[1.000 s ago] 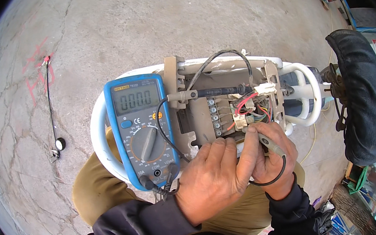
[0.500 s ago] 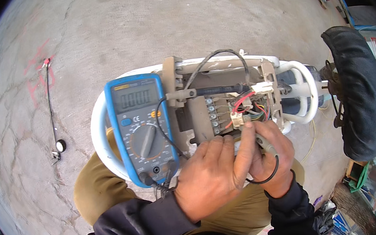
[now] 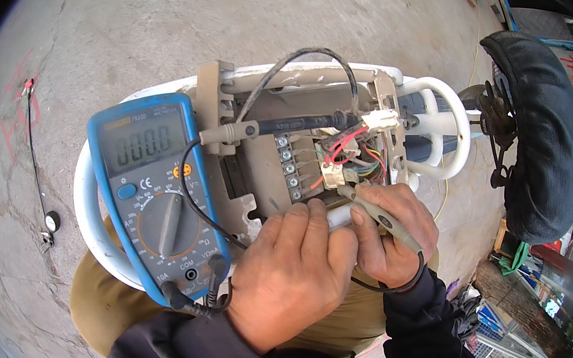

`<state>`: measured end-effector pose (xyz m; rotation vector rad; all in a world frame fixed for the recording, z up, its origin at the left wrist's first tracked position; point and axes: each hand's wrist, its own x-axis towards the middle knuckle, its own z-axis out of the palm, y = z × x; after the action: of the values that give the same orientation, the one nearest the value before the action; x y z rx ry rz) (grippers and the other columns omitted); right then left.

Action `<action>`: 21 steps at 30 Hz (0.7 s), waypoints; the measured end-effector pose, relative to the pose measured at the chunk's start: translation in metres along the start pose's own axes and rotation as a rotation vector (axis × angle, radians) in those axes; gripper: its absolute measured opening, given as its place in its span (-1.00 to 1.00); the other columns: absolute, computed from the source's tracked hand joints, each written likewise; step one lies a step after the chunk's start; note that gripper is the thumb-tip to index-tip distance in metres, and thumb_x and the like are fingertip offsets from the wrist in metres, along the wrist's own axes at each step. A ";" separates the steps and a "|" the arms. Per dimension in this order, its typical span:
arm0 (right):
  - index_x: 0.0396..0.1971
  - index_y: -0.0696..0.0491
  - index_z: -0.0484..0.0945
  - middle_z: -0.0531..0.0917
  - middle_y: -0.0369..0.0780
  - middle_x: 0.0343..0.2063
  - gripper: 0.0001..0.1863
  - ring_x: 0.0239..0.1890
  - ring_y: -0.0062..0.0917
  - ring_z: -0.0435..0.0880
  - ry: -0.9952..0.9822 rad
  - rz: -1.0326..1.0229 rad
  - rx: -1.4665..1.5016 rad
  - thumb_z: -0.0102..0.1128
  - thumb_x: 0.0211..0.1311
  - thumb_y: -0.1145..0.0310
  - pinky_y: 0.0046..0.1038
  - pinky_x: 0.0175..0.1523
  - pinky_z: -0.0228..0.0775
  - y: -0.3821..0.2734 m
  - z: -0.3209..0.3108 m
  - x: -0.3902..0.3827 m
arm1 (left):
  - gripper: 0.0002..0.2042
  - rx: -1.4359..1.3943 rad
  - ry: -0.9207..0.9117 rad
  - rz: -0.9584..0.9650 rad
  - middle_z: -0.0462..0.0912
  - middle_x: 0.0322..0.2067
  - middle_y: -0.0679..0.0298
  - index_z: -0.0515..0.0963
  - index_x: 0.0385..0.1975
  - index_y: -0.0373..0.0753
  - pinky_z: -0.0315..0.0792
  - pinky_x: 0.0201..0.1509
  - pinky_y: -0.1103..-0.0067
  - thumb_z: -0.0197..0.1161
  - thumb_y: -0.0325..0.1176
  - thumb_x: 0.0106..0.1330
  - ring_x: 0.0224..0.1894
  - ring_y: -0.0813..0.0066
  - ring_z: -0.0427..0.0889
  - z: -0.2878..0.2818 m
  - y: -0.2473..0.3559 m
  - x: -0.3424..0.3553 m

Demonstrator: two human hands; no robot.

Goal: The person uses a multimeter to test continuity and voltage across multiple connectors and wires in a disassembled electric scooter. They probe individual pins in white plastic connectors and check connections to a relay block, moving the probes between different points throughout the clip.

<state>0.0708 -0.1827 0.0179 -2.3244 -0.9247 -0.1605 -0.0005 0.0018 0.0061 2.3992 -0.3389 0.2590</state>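
My right hand (image 3: 394,241) pinches a grey test probe (image 3: 386,220) between thumb and fingers. The probe's front end meets a beige plug connector (image 3: 333,174) among coloured wires. My left hand (image 3: 292,273) is closed, its fingers curled against the near edge of the wiring box (image 3: 267,171); whatever they hold is hidden. Left of it lies a blue multimeter (image 3: 156,190) with its display lit and leads plugged in at the bottom. Another probe (image 3: 279,126), grey at one end and black along its length, lies across the box.
A row of screw terminals (image 3: 289,167) sits inside the box. White frame tubes (image 3: 89,207) surround it. A black padded seat part (image 3: 540,136) stands at right. A thin cable with a round gauge-like end (image 3: 51,221) lies on the concrete floor at left.
The multimeter, box and both hands have shifted left in view. My left index finger has drawn back from the connector and curled in. The right hand's probe now shows more fully.
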 end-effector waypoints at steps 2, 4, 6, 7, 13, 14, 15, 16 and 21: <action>0.01 0.21 0.70 0.82 -0.10 -0.25 -0.58 -0.36 -0.25 0.80 0.020 -0.035 -0.011 0.59 0.12 0.61 -0.34 -0.28 0.62 0.001 0.001 0.000 | -0.85 0.001 0.005 0.005 0.76 -0.01 -0.15 0.54 -0.31 -0.35 0.69 -0.01 0.26 0.33 -0.44 0.20 -0.03 0.01 0.77 0.002 0.000 0.000; 0.02 0.21 0.70 0.81 -0.09 -0.27 -0.57 -0.39 -0.25 0.79 0.014 -0.062 0.014 0.60 0.12 0.61 -0.34 -0.30 0.60 0.003 0.002 0.000 | -0.85 0.015 -0.001 0.014 0.77 -0.01 -0.14 0.54 -0.31 -0.35 0.69 -0.01 0.26 0.33 -0.44 0.20 -0.03 0.01 0.78 0.002 -0.001 -0.001; 0.03 0.22 0.70 0.80 -0.09 -0.31 -0.56 -0.43 -0.27 0.78 0.025 -0.090 0.022 0.62 0.13 0.60 -0.34 -0.34 0.58 0.005 0.003 0.001 | -0.85 0.030 -0.014 0.024 0.77 -0.01 -0.14 0.56 -0.30 -0.35 0.69 0.00 0.26 0.33 -0.45 0.20 -0.03 0.01 0.78 0.002 -0.002 -0.002; 0.03 0.22 0.70 0.80 -0.09 -0.31 -0.56 -0.44 -0.27 0.78 0.022 -0.098 0.035 0.62 0.13 0.60 -0.35 -0.34 0.58 0.005 0.003 0.001 | -0.85 0.032 -0.013 0.031 0.77 -0.01 -0.14 0.56 -0.30 -0.34 0.69 0.01 0.26 0.34 -0.44 0.20 -0.03 0.01 0.78 0.002 -0.002 -0.002; -0.01 0.23 0.70 0.79 -0.08 -0.35 -0.61 -0.45 -0.26 0.76 0.001 -0.048 0.060 0.60 0.15 0.60 -0.33 -0.36 0.57 0.003 0.000 0.007 | -0.83 0.041 -0.004 0.052 0.77 -0.02 -0.14 0.54 -0.32 -0.33 0.68 0.00 0.27 0.34 -0.42 0.18 -0.05 0.03 0.78 0.002 -0.004 -0.001; -0.02 0.22 0.70 0.78 -0.08 -0.35 -0.62 -0.46 -0.25 0.76 0.004 -0.036 0.056 0.59 0.16 0.61 -0.33 -0.36 0.57 0.002 0.000 0.008 | -0.83 0.038 -0.003 0.054 0.77 -0.03 -0.14 0.54 -0.33 -0.33 0.68 -0.01 0.27 0.34 -0.42 0.17 -0.06 0.04 0.78 0.003 -0.004 -0.001; -0.03 0.22 0.70 0.78 -0.08 -0.36 -0.63 -0.46 -0.25 0.76 0.006 -0.016 0.052 0.59 0.16 0.61 -0.32 -0.36 0.57 0.002 0.000 0.009 | -0.83 0.035 -0.001 0.055 0.77 -0.03 -0.13 0.53 -0.33 -0.33 0.68 -0.01 0.28 0.34 -0.42 0.16 -0.06 0.04 0.78 0.003 -0.004 -0.001; -0.07 0.22 0.69 0.78 -0.07 -0.35 -0.67 -0.44 -0.21 0.77 0.005 0.028 0.051 0.57 0.17 0.61 -0.31 -0.35 0.57 0.001 0.000 0.010 | -0.83 0.050 -0.001 0.055 0.77 -0.05 -0.13 0.53 -0.34 -0.33 0.68 -0.02 0.29 0.33 -0.41 0.14 -0.05 0.05 0.78 0.004 -0.004 -0.002; -0.10 0.22 0.70 0.78 -0.07 -0.37 -0.69 -0.41 -0.16 0.78 0.046 0.014 -0.011 0.59 0.17 0.60 -0.29 -0.32 0.59 -0.002 0.005 0.017 | -0.80 0.025 -0.002 0.052 0.77 -0.05 -0.13 0.53 -0.32 -0.32 0.65 -0.04 0.33 0.34 -0.39 0.12 -0.07 0.09 0.77 0.005 -0.003 -0.003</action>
<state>0.0818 -0.1686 0.0201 -2.3271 -0.8863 -0.2123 -0.0019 0.0017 -0.0003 2.4179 -0.4016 0.2855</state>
